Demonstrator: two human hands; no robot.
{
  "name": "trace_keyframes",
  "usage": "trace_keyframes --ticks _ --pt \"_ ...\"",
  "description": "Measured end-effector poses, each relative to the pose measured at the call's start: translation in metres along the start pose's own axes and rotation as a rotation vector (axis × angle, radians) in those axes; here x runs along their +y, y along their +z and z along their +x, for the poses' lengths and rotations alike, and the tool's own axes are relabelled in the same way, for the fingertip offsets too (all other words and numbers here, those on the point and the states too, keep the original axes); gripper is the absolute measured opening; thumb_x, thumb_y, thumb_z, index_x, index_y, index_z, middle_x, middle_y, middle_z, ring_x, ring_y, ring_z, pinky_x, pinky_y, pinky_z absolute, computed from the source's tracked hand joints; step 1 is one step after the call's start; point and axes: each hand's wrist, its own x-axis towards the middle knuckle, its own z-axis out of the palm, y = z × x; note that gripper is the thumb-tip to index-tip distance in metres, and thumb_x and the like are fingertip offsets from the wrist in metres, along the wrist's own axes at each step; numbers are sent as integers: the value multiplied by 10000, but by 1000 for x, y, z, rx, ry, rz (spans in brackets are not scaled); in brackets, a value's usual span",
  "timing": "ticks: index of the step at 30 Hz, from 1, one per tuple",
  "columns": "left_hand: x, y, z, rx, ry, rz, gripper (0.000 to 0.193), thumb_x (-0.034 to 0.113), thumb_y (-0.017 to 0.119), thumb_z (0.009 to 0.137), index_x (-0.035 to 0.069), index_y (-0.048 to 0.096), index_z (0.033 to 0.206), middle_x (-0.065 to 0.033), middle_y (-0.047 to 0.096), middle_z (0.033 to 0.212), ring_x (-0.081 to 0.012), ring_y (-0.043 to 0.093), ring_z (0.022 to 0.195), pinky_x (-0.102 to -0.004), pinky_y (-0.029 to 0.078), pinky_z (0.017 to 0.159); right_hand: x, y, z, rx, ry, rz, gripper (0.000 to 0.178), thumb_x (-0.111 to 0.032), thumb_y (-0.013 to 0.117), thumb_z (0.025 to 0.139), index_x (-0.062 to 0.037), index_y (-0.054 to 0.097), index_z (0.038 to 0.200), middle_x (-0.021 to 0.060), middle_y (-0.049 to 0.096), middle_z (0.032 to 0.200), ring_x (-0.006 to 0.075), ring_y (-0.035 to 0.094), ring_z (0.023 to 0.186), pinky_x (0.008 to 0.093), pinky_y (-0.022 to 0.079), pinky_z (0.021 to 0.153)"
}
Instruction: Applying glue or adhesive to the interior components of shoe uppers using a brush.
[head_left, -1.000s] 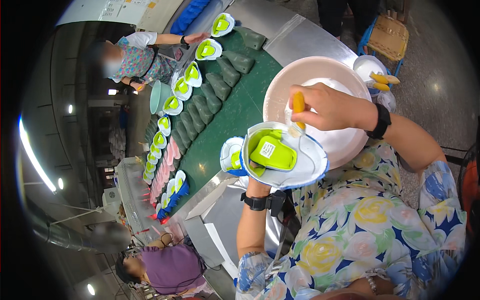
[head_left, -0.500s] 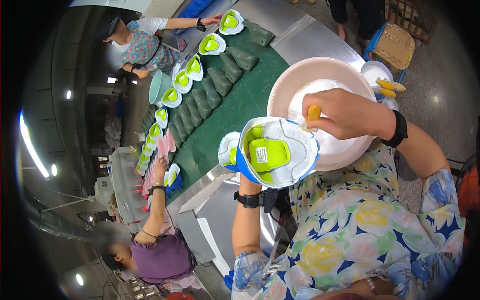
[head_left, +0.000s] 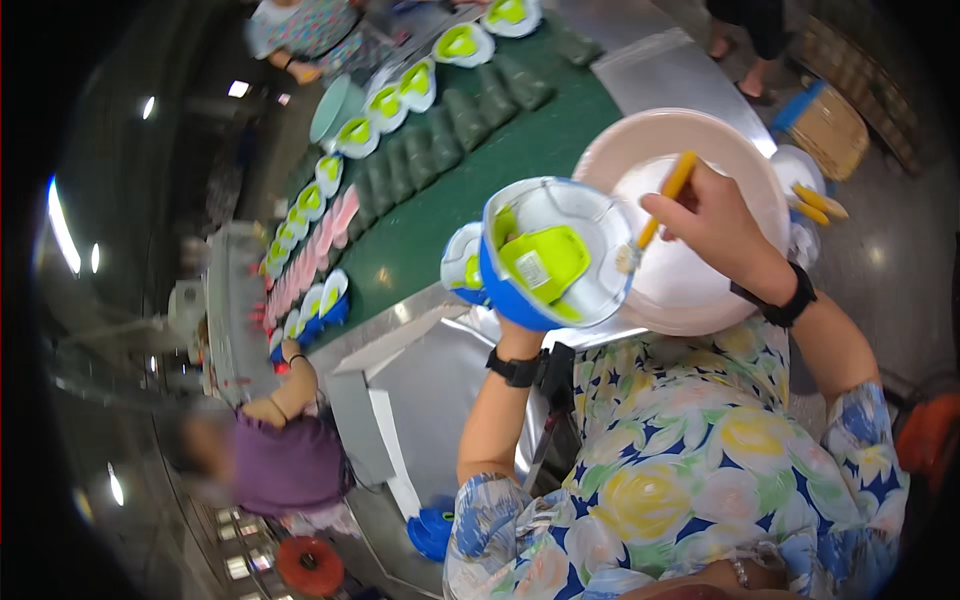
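My left hand (head_left: 520, 340), mostly hidden underneath, holds up a shoe upper (head_left: 600, 225) with a blue outside, white lining and lime-green tongue. A second, similar shoe upper (head_left: 461, 250) hangs beside it on the left; whether the same hand grips it cannot be seen. In my right hand (head_left: 720, 225) is a brush (head_left: 668, 195) with a yellow handle, fingers closed round it. Its bristles touch or nearly touch the white rim of the nearer upper. Just behind, a pale pink basin (head_left: 770, 190) holds white liquid (head_left: 665, 275).
A green conveyor belt (head_left: 440, 240) carries grey shoe lasts (head_left: 468, 125), pink lasts (head_left: 340, 220) and several uppers (head_left: 463, 45). To the right stands a small tub (head_left: 795, 165) with yellow-handled brushes (head_left: 822, 203). Co-workers (head_left: 290, 460) sit along the belt's left side.
My right hand has swung the brush so its bristles point down toward the upper's rim. The upper is tilted, showing more blue side. The whole view has shifted; a co-worker's arm has drawn back.
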Motion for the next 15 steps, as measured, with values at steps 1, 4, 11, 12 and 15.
trace_keyframes --ticks 1,4,11,12,15 --pt "-3 2 -1 42 44 98 464 257 543 967 70 449 1382 -125 552 1310 -266 559 1184 -398 483 992 -5 0 -3 -47 77 33 235 -161 684 852 28 566 926 76 631 710 137 632 603 260 506 560" --pt "-15 8 -3 160 149 414 454 231 550 966 66 452 1377 -126 551 1308 -265 554 1186 -393 479 996 -16 6 -9 -73 150 256 216 -162 672 880 14 570 953 61 641 787 119 637 636 241 514 558" --pt "-88 -151 -35 578 17 166 570 156 603 933 8 339 1416 -135 539 1266 -226 536 1151 -335 460 949 -5 -15 -9 -113 24 288 170 -149 633 928 -24 534 982 70 641 834 111 629 671 221 517 616" --pt "-101 -176 -45 617 -36 -75 537 154 593 944 43 352 1411 -118 545 1260 -218 550 1138 -331 490 911 -3 -21 -11 -108 28 267 162 -148 628 931 -34 528 985 69 640 835 112 630 676 221 517 629" --pt "-62 -165 -31 757 -110 -458 322 179 537 988 95 488 1295 -70 580 1218 -219 605 1050 -382 530 903 15 -26 -10 -103 61 221 150 -148 621 935 -48 522 985 66 638 836 115 631 682 221 515 641"
